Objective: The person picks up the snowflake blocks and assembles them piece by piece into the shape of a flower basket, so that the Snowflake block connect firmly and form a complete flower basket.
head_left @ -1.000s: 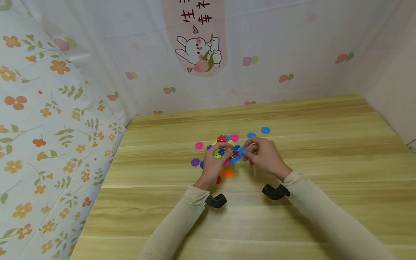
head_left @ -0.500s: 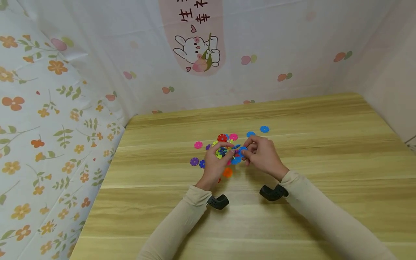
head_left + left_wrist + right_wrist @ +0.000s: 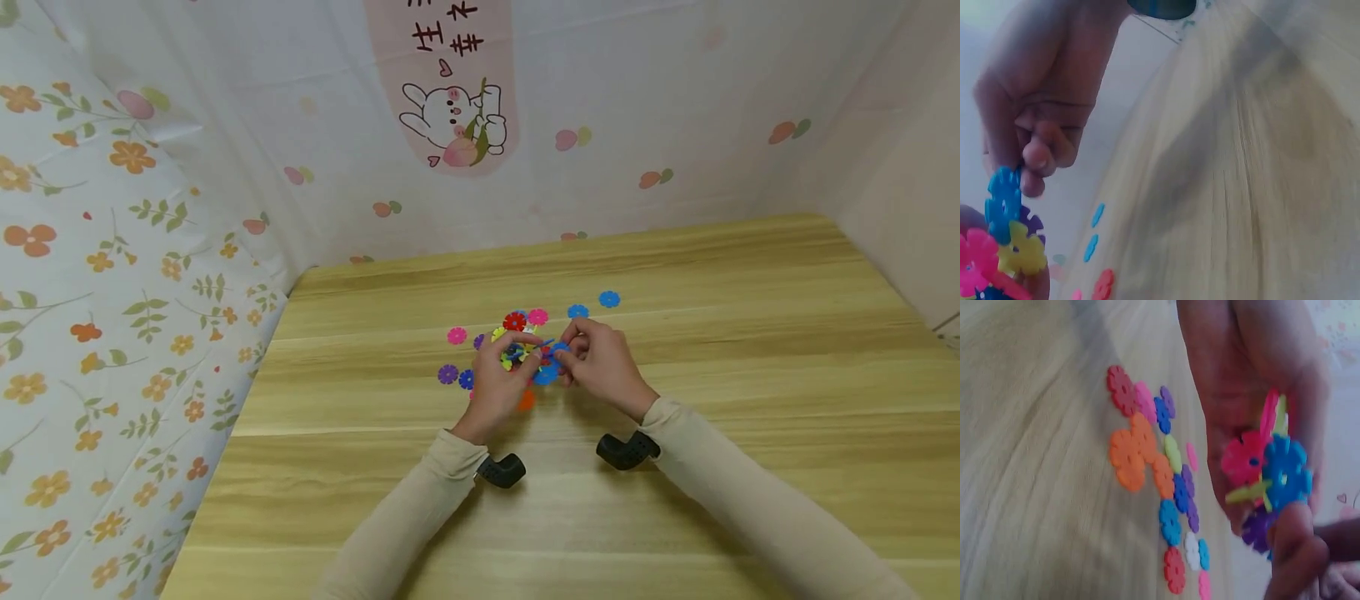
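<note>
My left hand (image 3: 498, 383) grips a small cluster of interlocked notched plastic discs, with pink (image 3: 1244, 459), yellow (image 3: 1025, 250) and purple (image 3: 1258, 530) pieces showing. Facing it, my right hand (image 3: 607, 362) pinches a blue notched disc (image 3: 1286, 472) between thumb and fingers, right up against the cluster. In the left wrist view that blue disc stands edge to edge over the yellow piece. Both hands are close over loose discs, and my left fingers hide part of the cluster in the head view.
Loose notched discs lie around the hands on the wooden table (image 3: 675, 517): purple (image 3: 447, 374), pink (image 3: 457, 335), red (image 3: 514, 322) and orange (image 3: 527, 401) among them. Two blue discs, one the far blue disc (image 3: 609, 299), lie beyond my right hand. A printed cloth (image 3: 637, 100) hangs behind.
My right hand has edged slightly left, keeping the blue disc at the cluster. A blue piece at the cluster has turned more edge-on. The red disc near the orange one is now hidden.
</note>
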The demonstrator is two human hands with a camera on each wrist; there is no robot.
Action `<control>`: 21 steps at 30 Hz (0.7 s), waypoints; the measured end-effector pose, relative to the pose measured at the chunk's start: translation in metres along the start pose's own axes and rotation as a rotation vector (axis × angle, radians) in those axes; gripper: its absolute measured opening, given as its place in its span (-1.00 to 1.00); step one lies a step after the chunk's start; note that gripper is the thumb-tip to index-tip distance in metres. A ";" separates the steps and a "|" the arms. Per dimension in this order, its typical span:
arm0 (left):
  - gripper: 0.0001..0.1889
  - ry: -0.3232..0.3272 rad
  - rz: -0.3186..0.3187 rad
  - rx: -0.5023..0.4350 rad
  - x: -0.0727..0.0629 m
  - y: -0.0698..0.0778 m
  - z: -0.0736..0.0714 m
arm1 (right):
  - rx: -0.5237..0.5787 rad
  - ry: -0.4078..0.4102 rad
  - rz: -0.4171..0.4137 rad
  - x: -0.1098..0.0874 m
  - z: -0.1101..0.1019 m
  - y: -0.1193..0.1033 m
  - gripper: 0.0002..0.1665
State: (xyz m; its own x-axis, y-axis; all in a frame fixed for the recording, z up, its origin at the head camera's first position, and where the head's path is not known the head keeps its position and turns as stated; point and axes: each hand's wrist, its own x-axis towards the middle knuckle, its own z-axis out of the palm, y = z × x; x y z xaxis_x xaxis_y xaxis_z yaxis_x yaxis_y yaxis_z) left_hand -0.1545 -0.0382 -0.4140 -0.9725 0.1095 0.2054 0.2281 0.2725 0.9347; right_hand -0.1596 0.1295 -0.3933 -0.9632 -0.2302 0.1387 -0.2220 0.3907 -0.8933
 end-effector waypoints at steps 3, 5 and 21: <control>-0.86 -0.032 -0.051 -0.061 0.005 -0.005 -0.007 | 0.115 -0.070 0.042 0.003 -0.003 0.001 -0.87; -0.84 -0.049 -0.100 -0.134 0.007 -0.001 -0.014 | 0.175 -0.098 0.070 0.006 -0.005 0.003 -0.80; -0.79 -0.164 -0.173 -0.269 0.002 0.017 -0.043 | -0.606 -0.178 -0.036 0.036 0.021 0.032 -0.72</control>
State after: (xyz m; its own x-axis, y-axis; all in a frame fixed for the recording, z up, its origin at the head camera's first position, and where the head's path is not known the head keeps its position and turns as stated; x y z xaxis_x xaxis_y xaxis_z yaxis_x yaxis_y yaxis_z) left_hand -0.1542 -0.0740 -0.3849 -0.9703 0.2419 0.0080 0.0187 0.0418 0.9990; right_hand -0.1979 0.1152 -0.4259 -0.9251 -0.3772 0.0440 -0.3504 0.8031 -0.4818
